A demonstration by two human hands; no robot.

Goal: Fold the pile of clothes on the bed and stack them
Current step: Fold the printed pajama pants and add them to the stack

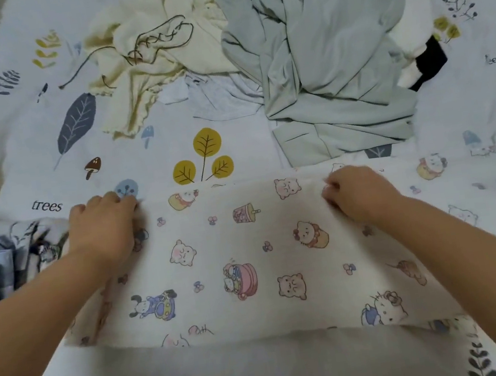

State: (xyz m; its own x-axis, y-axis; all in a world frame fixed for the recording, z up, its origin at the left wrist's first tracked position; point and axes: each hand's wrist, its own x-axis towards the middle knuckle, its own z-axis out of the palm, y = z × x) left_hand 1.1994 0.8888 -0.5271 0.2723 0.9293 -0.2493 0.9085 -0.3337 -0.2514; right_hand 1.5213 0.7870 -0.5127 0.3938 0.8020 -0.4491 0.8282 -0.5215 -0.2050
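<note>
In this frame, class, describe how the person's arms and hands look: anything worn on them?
Both forearms are bare right to the frame's edge, with no sleeves in view. The left hand and right hand wear no gloves, and no rings, watch or bracelets are visible. The fingers are mostly curled under, so the nails cannot be seen.

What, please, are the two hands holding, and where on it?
Both hold the cartoon-print cloth along its far edge: left hand near the left corner, right hand further right.

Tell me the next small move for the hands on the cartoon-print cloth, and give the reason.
Probably press and smooth the far edge flat, then fold the cartoon-print cloth in half sideways. The left hand and right hand both pinch its far edge, laid across the bed, so the strip looks long and wide. The unfolded pile, with the green garment, waits beyond.
</note>
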